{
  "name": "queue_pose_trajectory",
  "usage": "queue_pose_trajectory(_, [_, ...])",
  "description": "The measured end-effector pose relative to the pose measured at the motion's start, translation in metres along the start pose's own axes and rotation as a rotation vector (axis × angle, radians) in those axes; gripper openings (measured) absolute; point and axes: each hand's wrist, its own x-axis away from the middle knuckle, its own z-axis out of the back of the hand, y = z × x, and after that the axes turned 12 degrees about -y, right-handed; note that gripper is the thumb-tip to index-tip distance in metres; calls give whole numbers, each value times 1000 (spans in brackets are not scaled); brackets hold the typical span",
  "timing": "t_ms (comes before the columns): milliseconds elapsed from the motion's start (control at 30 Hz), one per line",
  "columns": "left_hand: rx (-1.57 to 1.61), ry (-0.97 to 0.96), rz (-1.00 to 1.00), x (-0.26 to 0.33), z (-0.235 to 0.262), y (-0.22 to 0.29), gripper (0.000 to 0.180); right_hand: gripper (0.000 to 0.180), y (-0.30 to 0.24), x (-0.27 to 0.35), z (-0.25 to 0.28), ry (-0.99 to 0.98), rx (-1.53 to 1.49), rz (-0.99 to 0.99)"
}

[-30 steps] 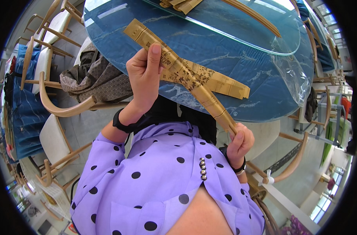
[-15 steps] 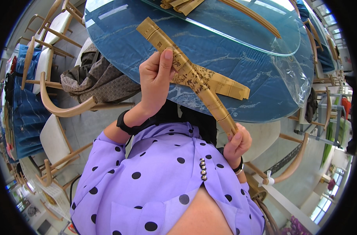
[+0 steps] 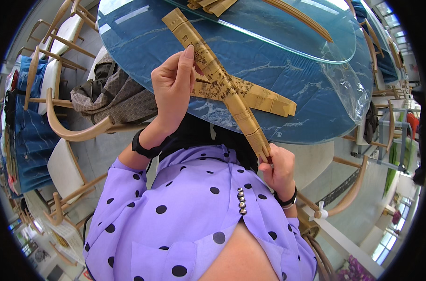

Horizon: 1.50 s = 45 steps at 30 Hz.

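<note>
My left hand (image 3: 172, 89) pinches the upper part of a long gold-brown paper sleeve (image 3: 236, 105), its thumb pressed near the edge. At the sleeve's lower end, close to my shirt, my right hand (image 3: 279, 171) grips the tip, which looks split into narrow points. Dark print covers part of the flat, creased sleeve, which slants from upper left to lower right. Beneath it, a second gold-brown sleeve (image 3: 271, 102) lies on the blue marbled table (image 3: 152, 61) near its front edge. Whether anything is inside the held sleeve cannot be seen.
A raised glass plate (image 3: 278, 42) covers the table's far part. On it lie thin brown sticks (image 3: 306, 21) and more folded sleeves (image 3: 217, 5). Crumpled clear plastic (image 3: 346, 91) sits at right. A patterned bag (image 3: 117, 91) rests on a wooden chair (image 3: 77, 133) at left.
My left hand has shifted slightly left, and the sleeve's upper end has risen a little. My right hand has moved slightly left and down, its fingers now curled more around the lower end.
</note>
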Motion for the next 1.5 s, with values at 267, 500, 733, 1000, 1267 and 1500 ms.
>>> queue_pose_trajectory(267, [230,-146,92,-6,-9,5,25,31,-4,-10,-8,40,-54,-17])
queue_pose_trajectory(500, [170,-76,160,2,-17,2,22,44,4,-5,-6,-1,82,-3])
queue_pose_trajectory(733, [164,-34,126,9,-20,0,22,39,-2,-14,-6,14,124,-25])
queue_pose_trajectory(1000, [139,-8,124,1,-12,1,23,20,-6,-21,-1,66,118,-8])
queue_pose_trajectory(1267, [139,-76,35,5,-14,-9,18,20,-9,-28,-6,52,209,26])
queue_pose_trajectory(1500, [78,-168,100,-6,-16,-8,26,27,-26,-39,-13,162,147,16])
